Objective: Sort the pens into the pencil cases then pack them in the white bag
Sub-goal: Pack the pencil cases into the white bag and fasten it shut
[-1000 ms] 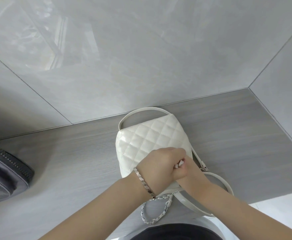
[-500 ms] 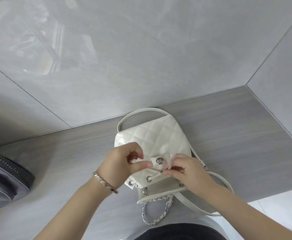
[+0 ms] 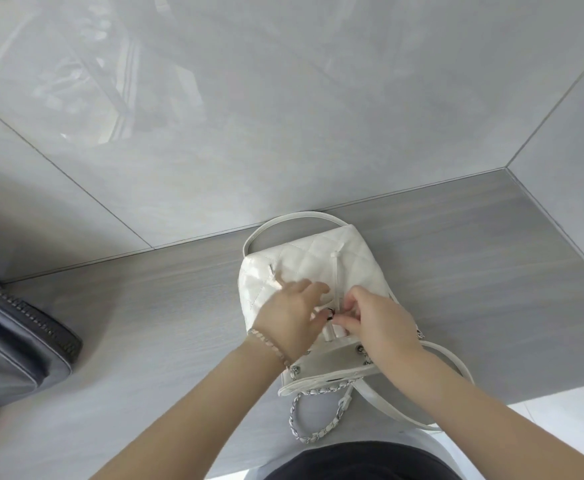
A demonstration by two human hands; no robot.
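Our left hand (image 3: 288, 322) lies with fingers loose and straight on the white bag (image 3: 318, 258), our right hand (image 3: 378, 322) pinches its cord (image 3: 337, 282), and the bag sits on the counter (image 3: 145, 323) against the wall (image 3: 283, 116).

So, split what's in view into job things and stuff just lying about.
Job:
white bag
left hand, fingers laid on it
right hand, pinching at its closure

Lying about:
dark zipped bag, at the left edge
grey table
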